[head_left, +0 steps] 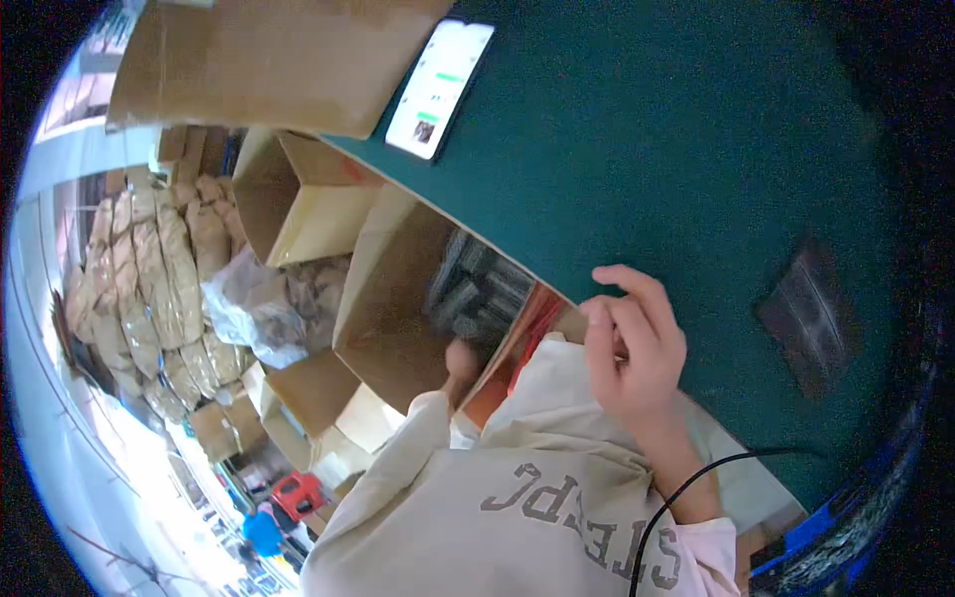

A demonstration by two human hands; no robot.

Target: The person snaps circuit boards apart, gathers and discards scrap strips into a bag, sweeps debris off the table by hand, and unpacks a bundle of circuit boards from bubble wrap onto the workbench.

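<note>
My left hand (460, 364) reaches into an open cardboard box (383, 308) below the table edge. It is blurred and its fingers cannot be made out, close to dark wrapped items (482, 289) in the box. Over the edge of the green table (637, 149), my right hand (637, 348) is curled, with the thumb against a fingertip and one finger reaching further out. Nothing shows in its grip. A dark flat packet (814, 316) lies on the table to its right.
A lit phone (440, 90) lies on the table beside a cardboard flap (269, 60). More open boxes (313, 393), a clear plastic bag (254, 303) and stacked brown packages (149, 269) are at the left. A black cable (686, 485) crosses my right forearm. A red object (298, 495) is at lower left.
</note>
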